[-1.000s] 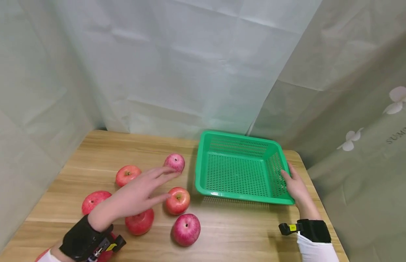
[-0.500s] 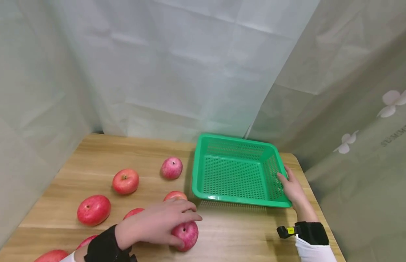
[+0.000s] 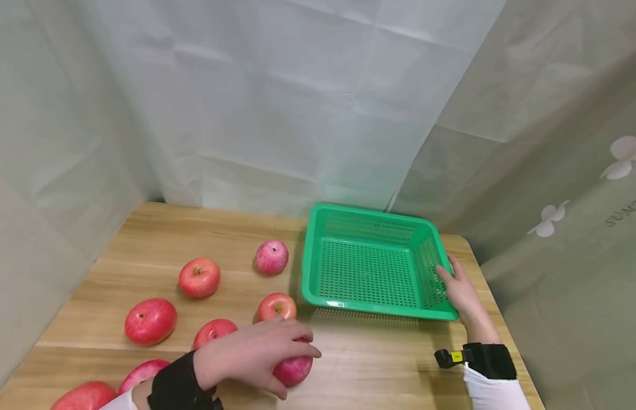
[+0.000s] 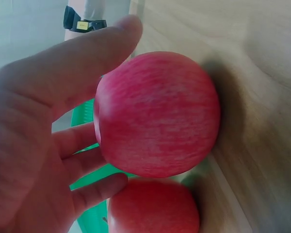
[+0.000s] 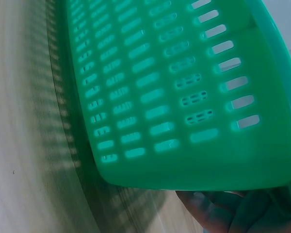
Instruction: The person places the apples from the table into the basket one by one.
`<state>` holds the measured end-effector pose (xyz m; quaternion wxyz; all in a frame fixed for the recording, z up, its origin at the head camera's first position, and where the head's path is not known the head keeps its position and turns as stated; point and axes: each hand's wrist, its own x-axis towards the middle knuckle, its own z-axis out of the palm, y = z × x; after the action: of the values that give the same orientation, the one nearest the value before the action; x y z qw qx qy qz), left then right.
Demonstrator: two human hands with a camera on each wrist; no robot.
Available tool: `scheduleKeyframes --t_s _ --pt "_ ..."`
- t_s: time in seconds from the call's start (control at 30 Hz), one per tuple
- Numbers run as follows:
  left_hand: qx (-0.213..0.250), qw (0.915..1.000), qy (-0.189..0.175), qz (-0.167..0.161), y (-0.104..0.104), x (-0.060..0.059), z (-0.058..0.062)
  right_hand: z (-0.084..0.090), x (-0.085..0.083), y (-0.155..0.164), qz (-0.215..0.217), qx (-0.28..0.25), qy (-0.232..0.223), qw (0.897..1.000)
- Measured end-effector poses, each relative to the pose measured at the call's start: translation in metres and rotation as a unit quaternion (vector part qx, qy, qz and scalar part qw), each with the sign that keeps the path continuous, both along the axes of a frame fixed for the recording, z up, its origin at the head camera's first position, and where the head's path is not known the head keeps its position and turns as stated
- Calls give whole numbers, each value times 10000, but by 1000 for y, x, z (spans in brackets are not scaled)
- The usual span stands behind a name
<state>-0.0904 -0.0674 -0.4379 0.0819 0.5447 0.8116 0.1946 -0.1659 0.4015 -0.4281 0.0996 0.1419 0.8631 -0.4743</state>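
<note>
Left hand (image 3: 256, 353) lies curled over a round red apple (image 3: 293, 369) at the near middle of the wooden table (image 3: 143, 239), fingers and thumb wrapped around its smooth, finely pink-streaked skin; in the left wrist view the apple (image 4: 157, 114) sits against the palm with the thumb over its top, and a second apple (image 4: 153, 206) is just beside it. Right hand (image 3: 460, 290) grips the right wall of a green plastic basket (image 3: 318, 250), thumb on the rim, fingers under the edge; in the right wrist view the fingertips (image 5: 218, 208) show through the translucent corner. Basket is rectangular, shallow, with slotted perforations over floor and walls, rounded corners and a rolled rim; nothing lies in it. Six more apples rest loose on the table left of the basket: one (image 3: 277, 306) just behind the held apple, one (image 3: 270, 257) near the basket's far left corner, one (image 3: 199, 277), one (image 3: 150, 320), one (image 3: 213, 332), and two at the near left edge, partly cut off. Table is pale wood-grain laminate, matte. Creased whitish sheeting (image 3: 277, 102) hangs behind and left; a grey-green curtain with pale flower prints (image 3: 553, 171) hangs right.
</note>
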Motion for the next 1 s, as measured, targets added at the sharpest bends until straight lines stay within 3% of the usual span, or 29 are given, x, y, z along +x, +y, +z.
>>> scheduleKeyframes --t_s 0.4,0.63,0.83,1.0 --pt "-304 9995 87 -48 5 2 -4 1 0 -5 59 -5 8 10000" --pt "-391 9992 -83 47 8 5 -7 1 -2 -8 144 -18 57 9999" --pt "-272 9992 295 35 7 7 -10 1 -4 -9 120 -27 10 9999" --pt "-250 9992 308 -39 6 7 -10 -1 -3 -9 110 38 29 9999"
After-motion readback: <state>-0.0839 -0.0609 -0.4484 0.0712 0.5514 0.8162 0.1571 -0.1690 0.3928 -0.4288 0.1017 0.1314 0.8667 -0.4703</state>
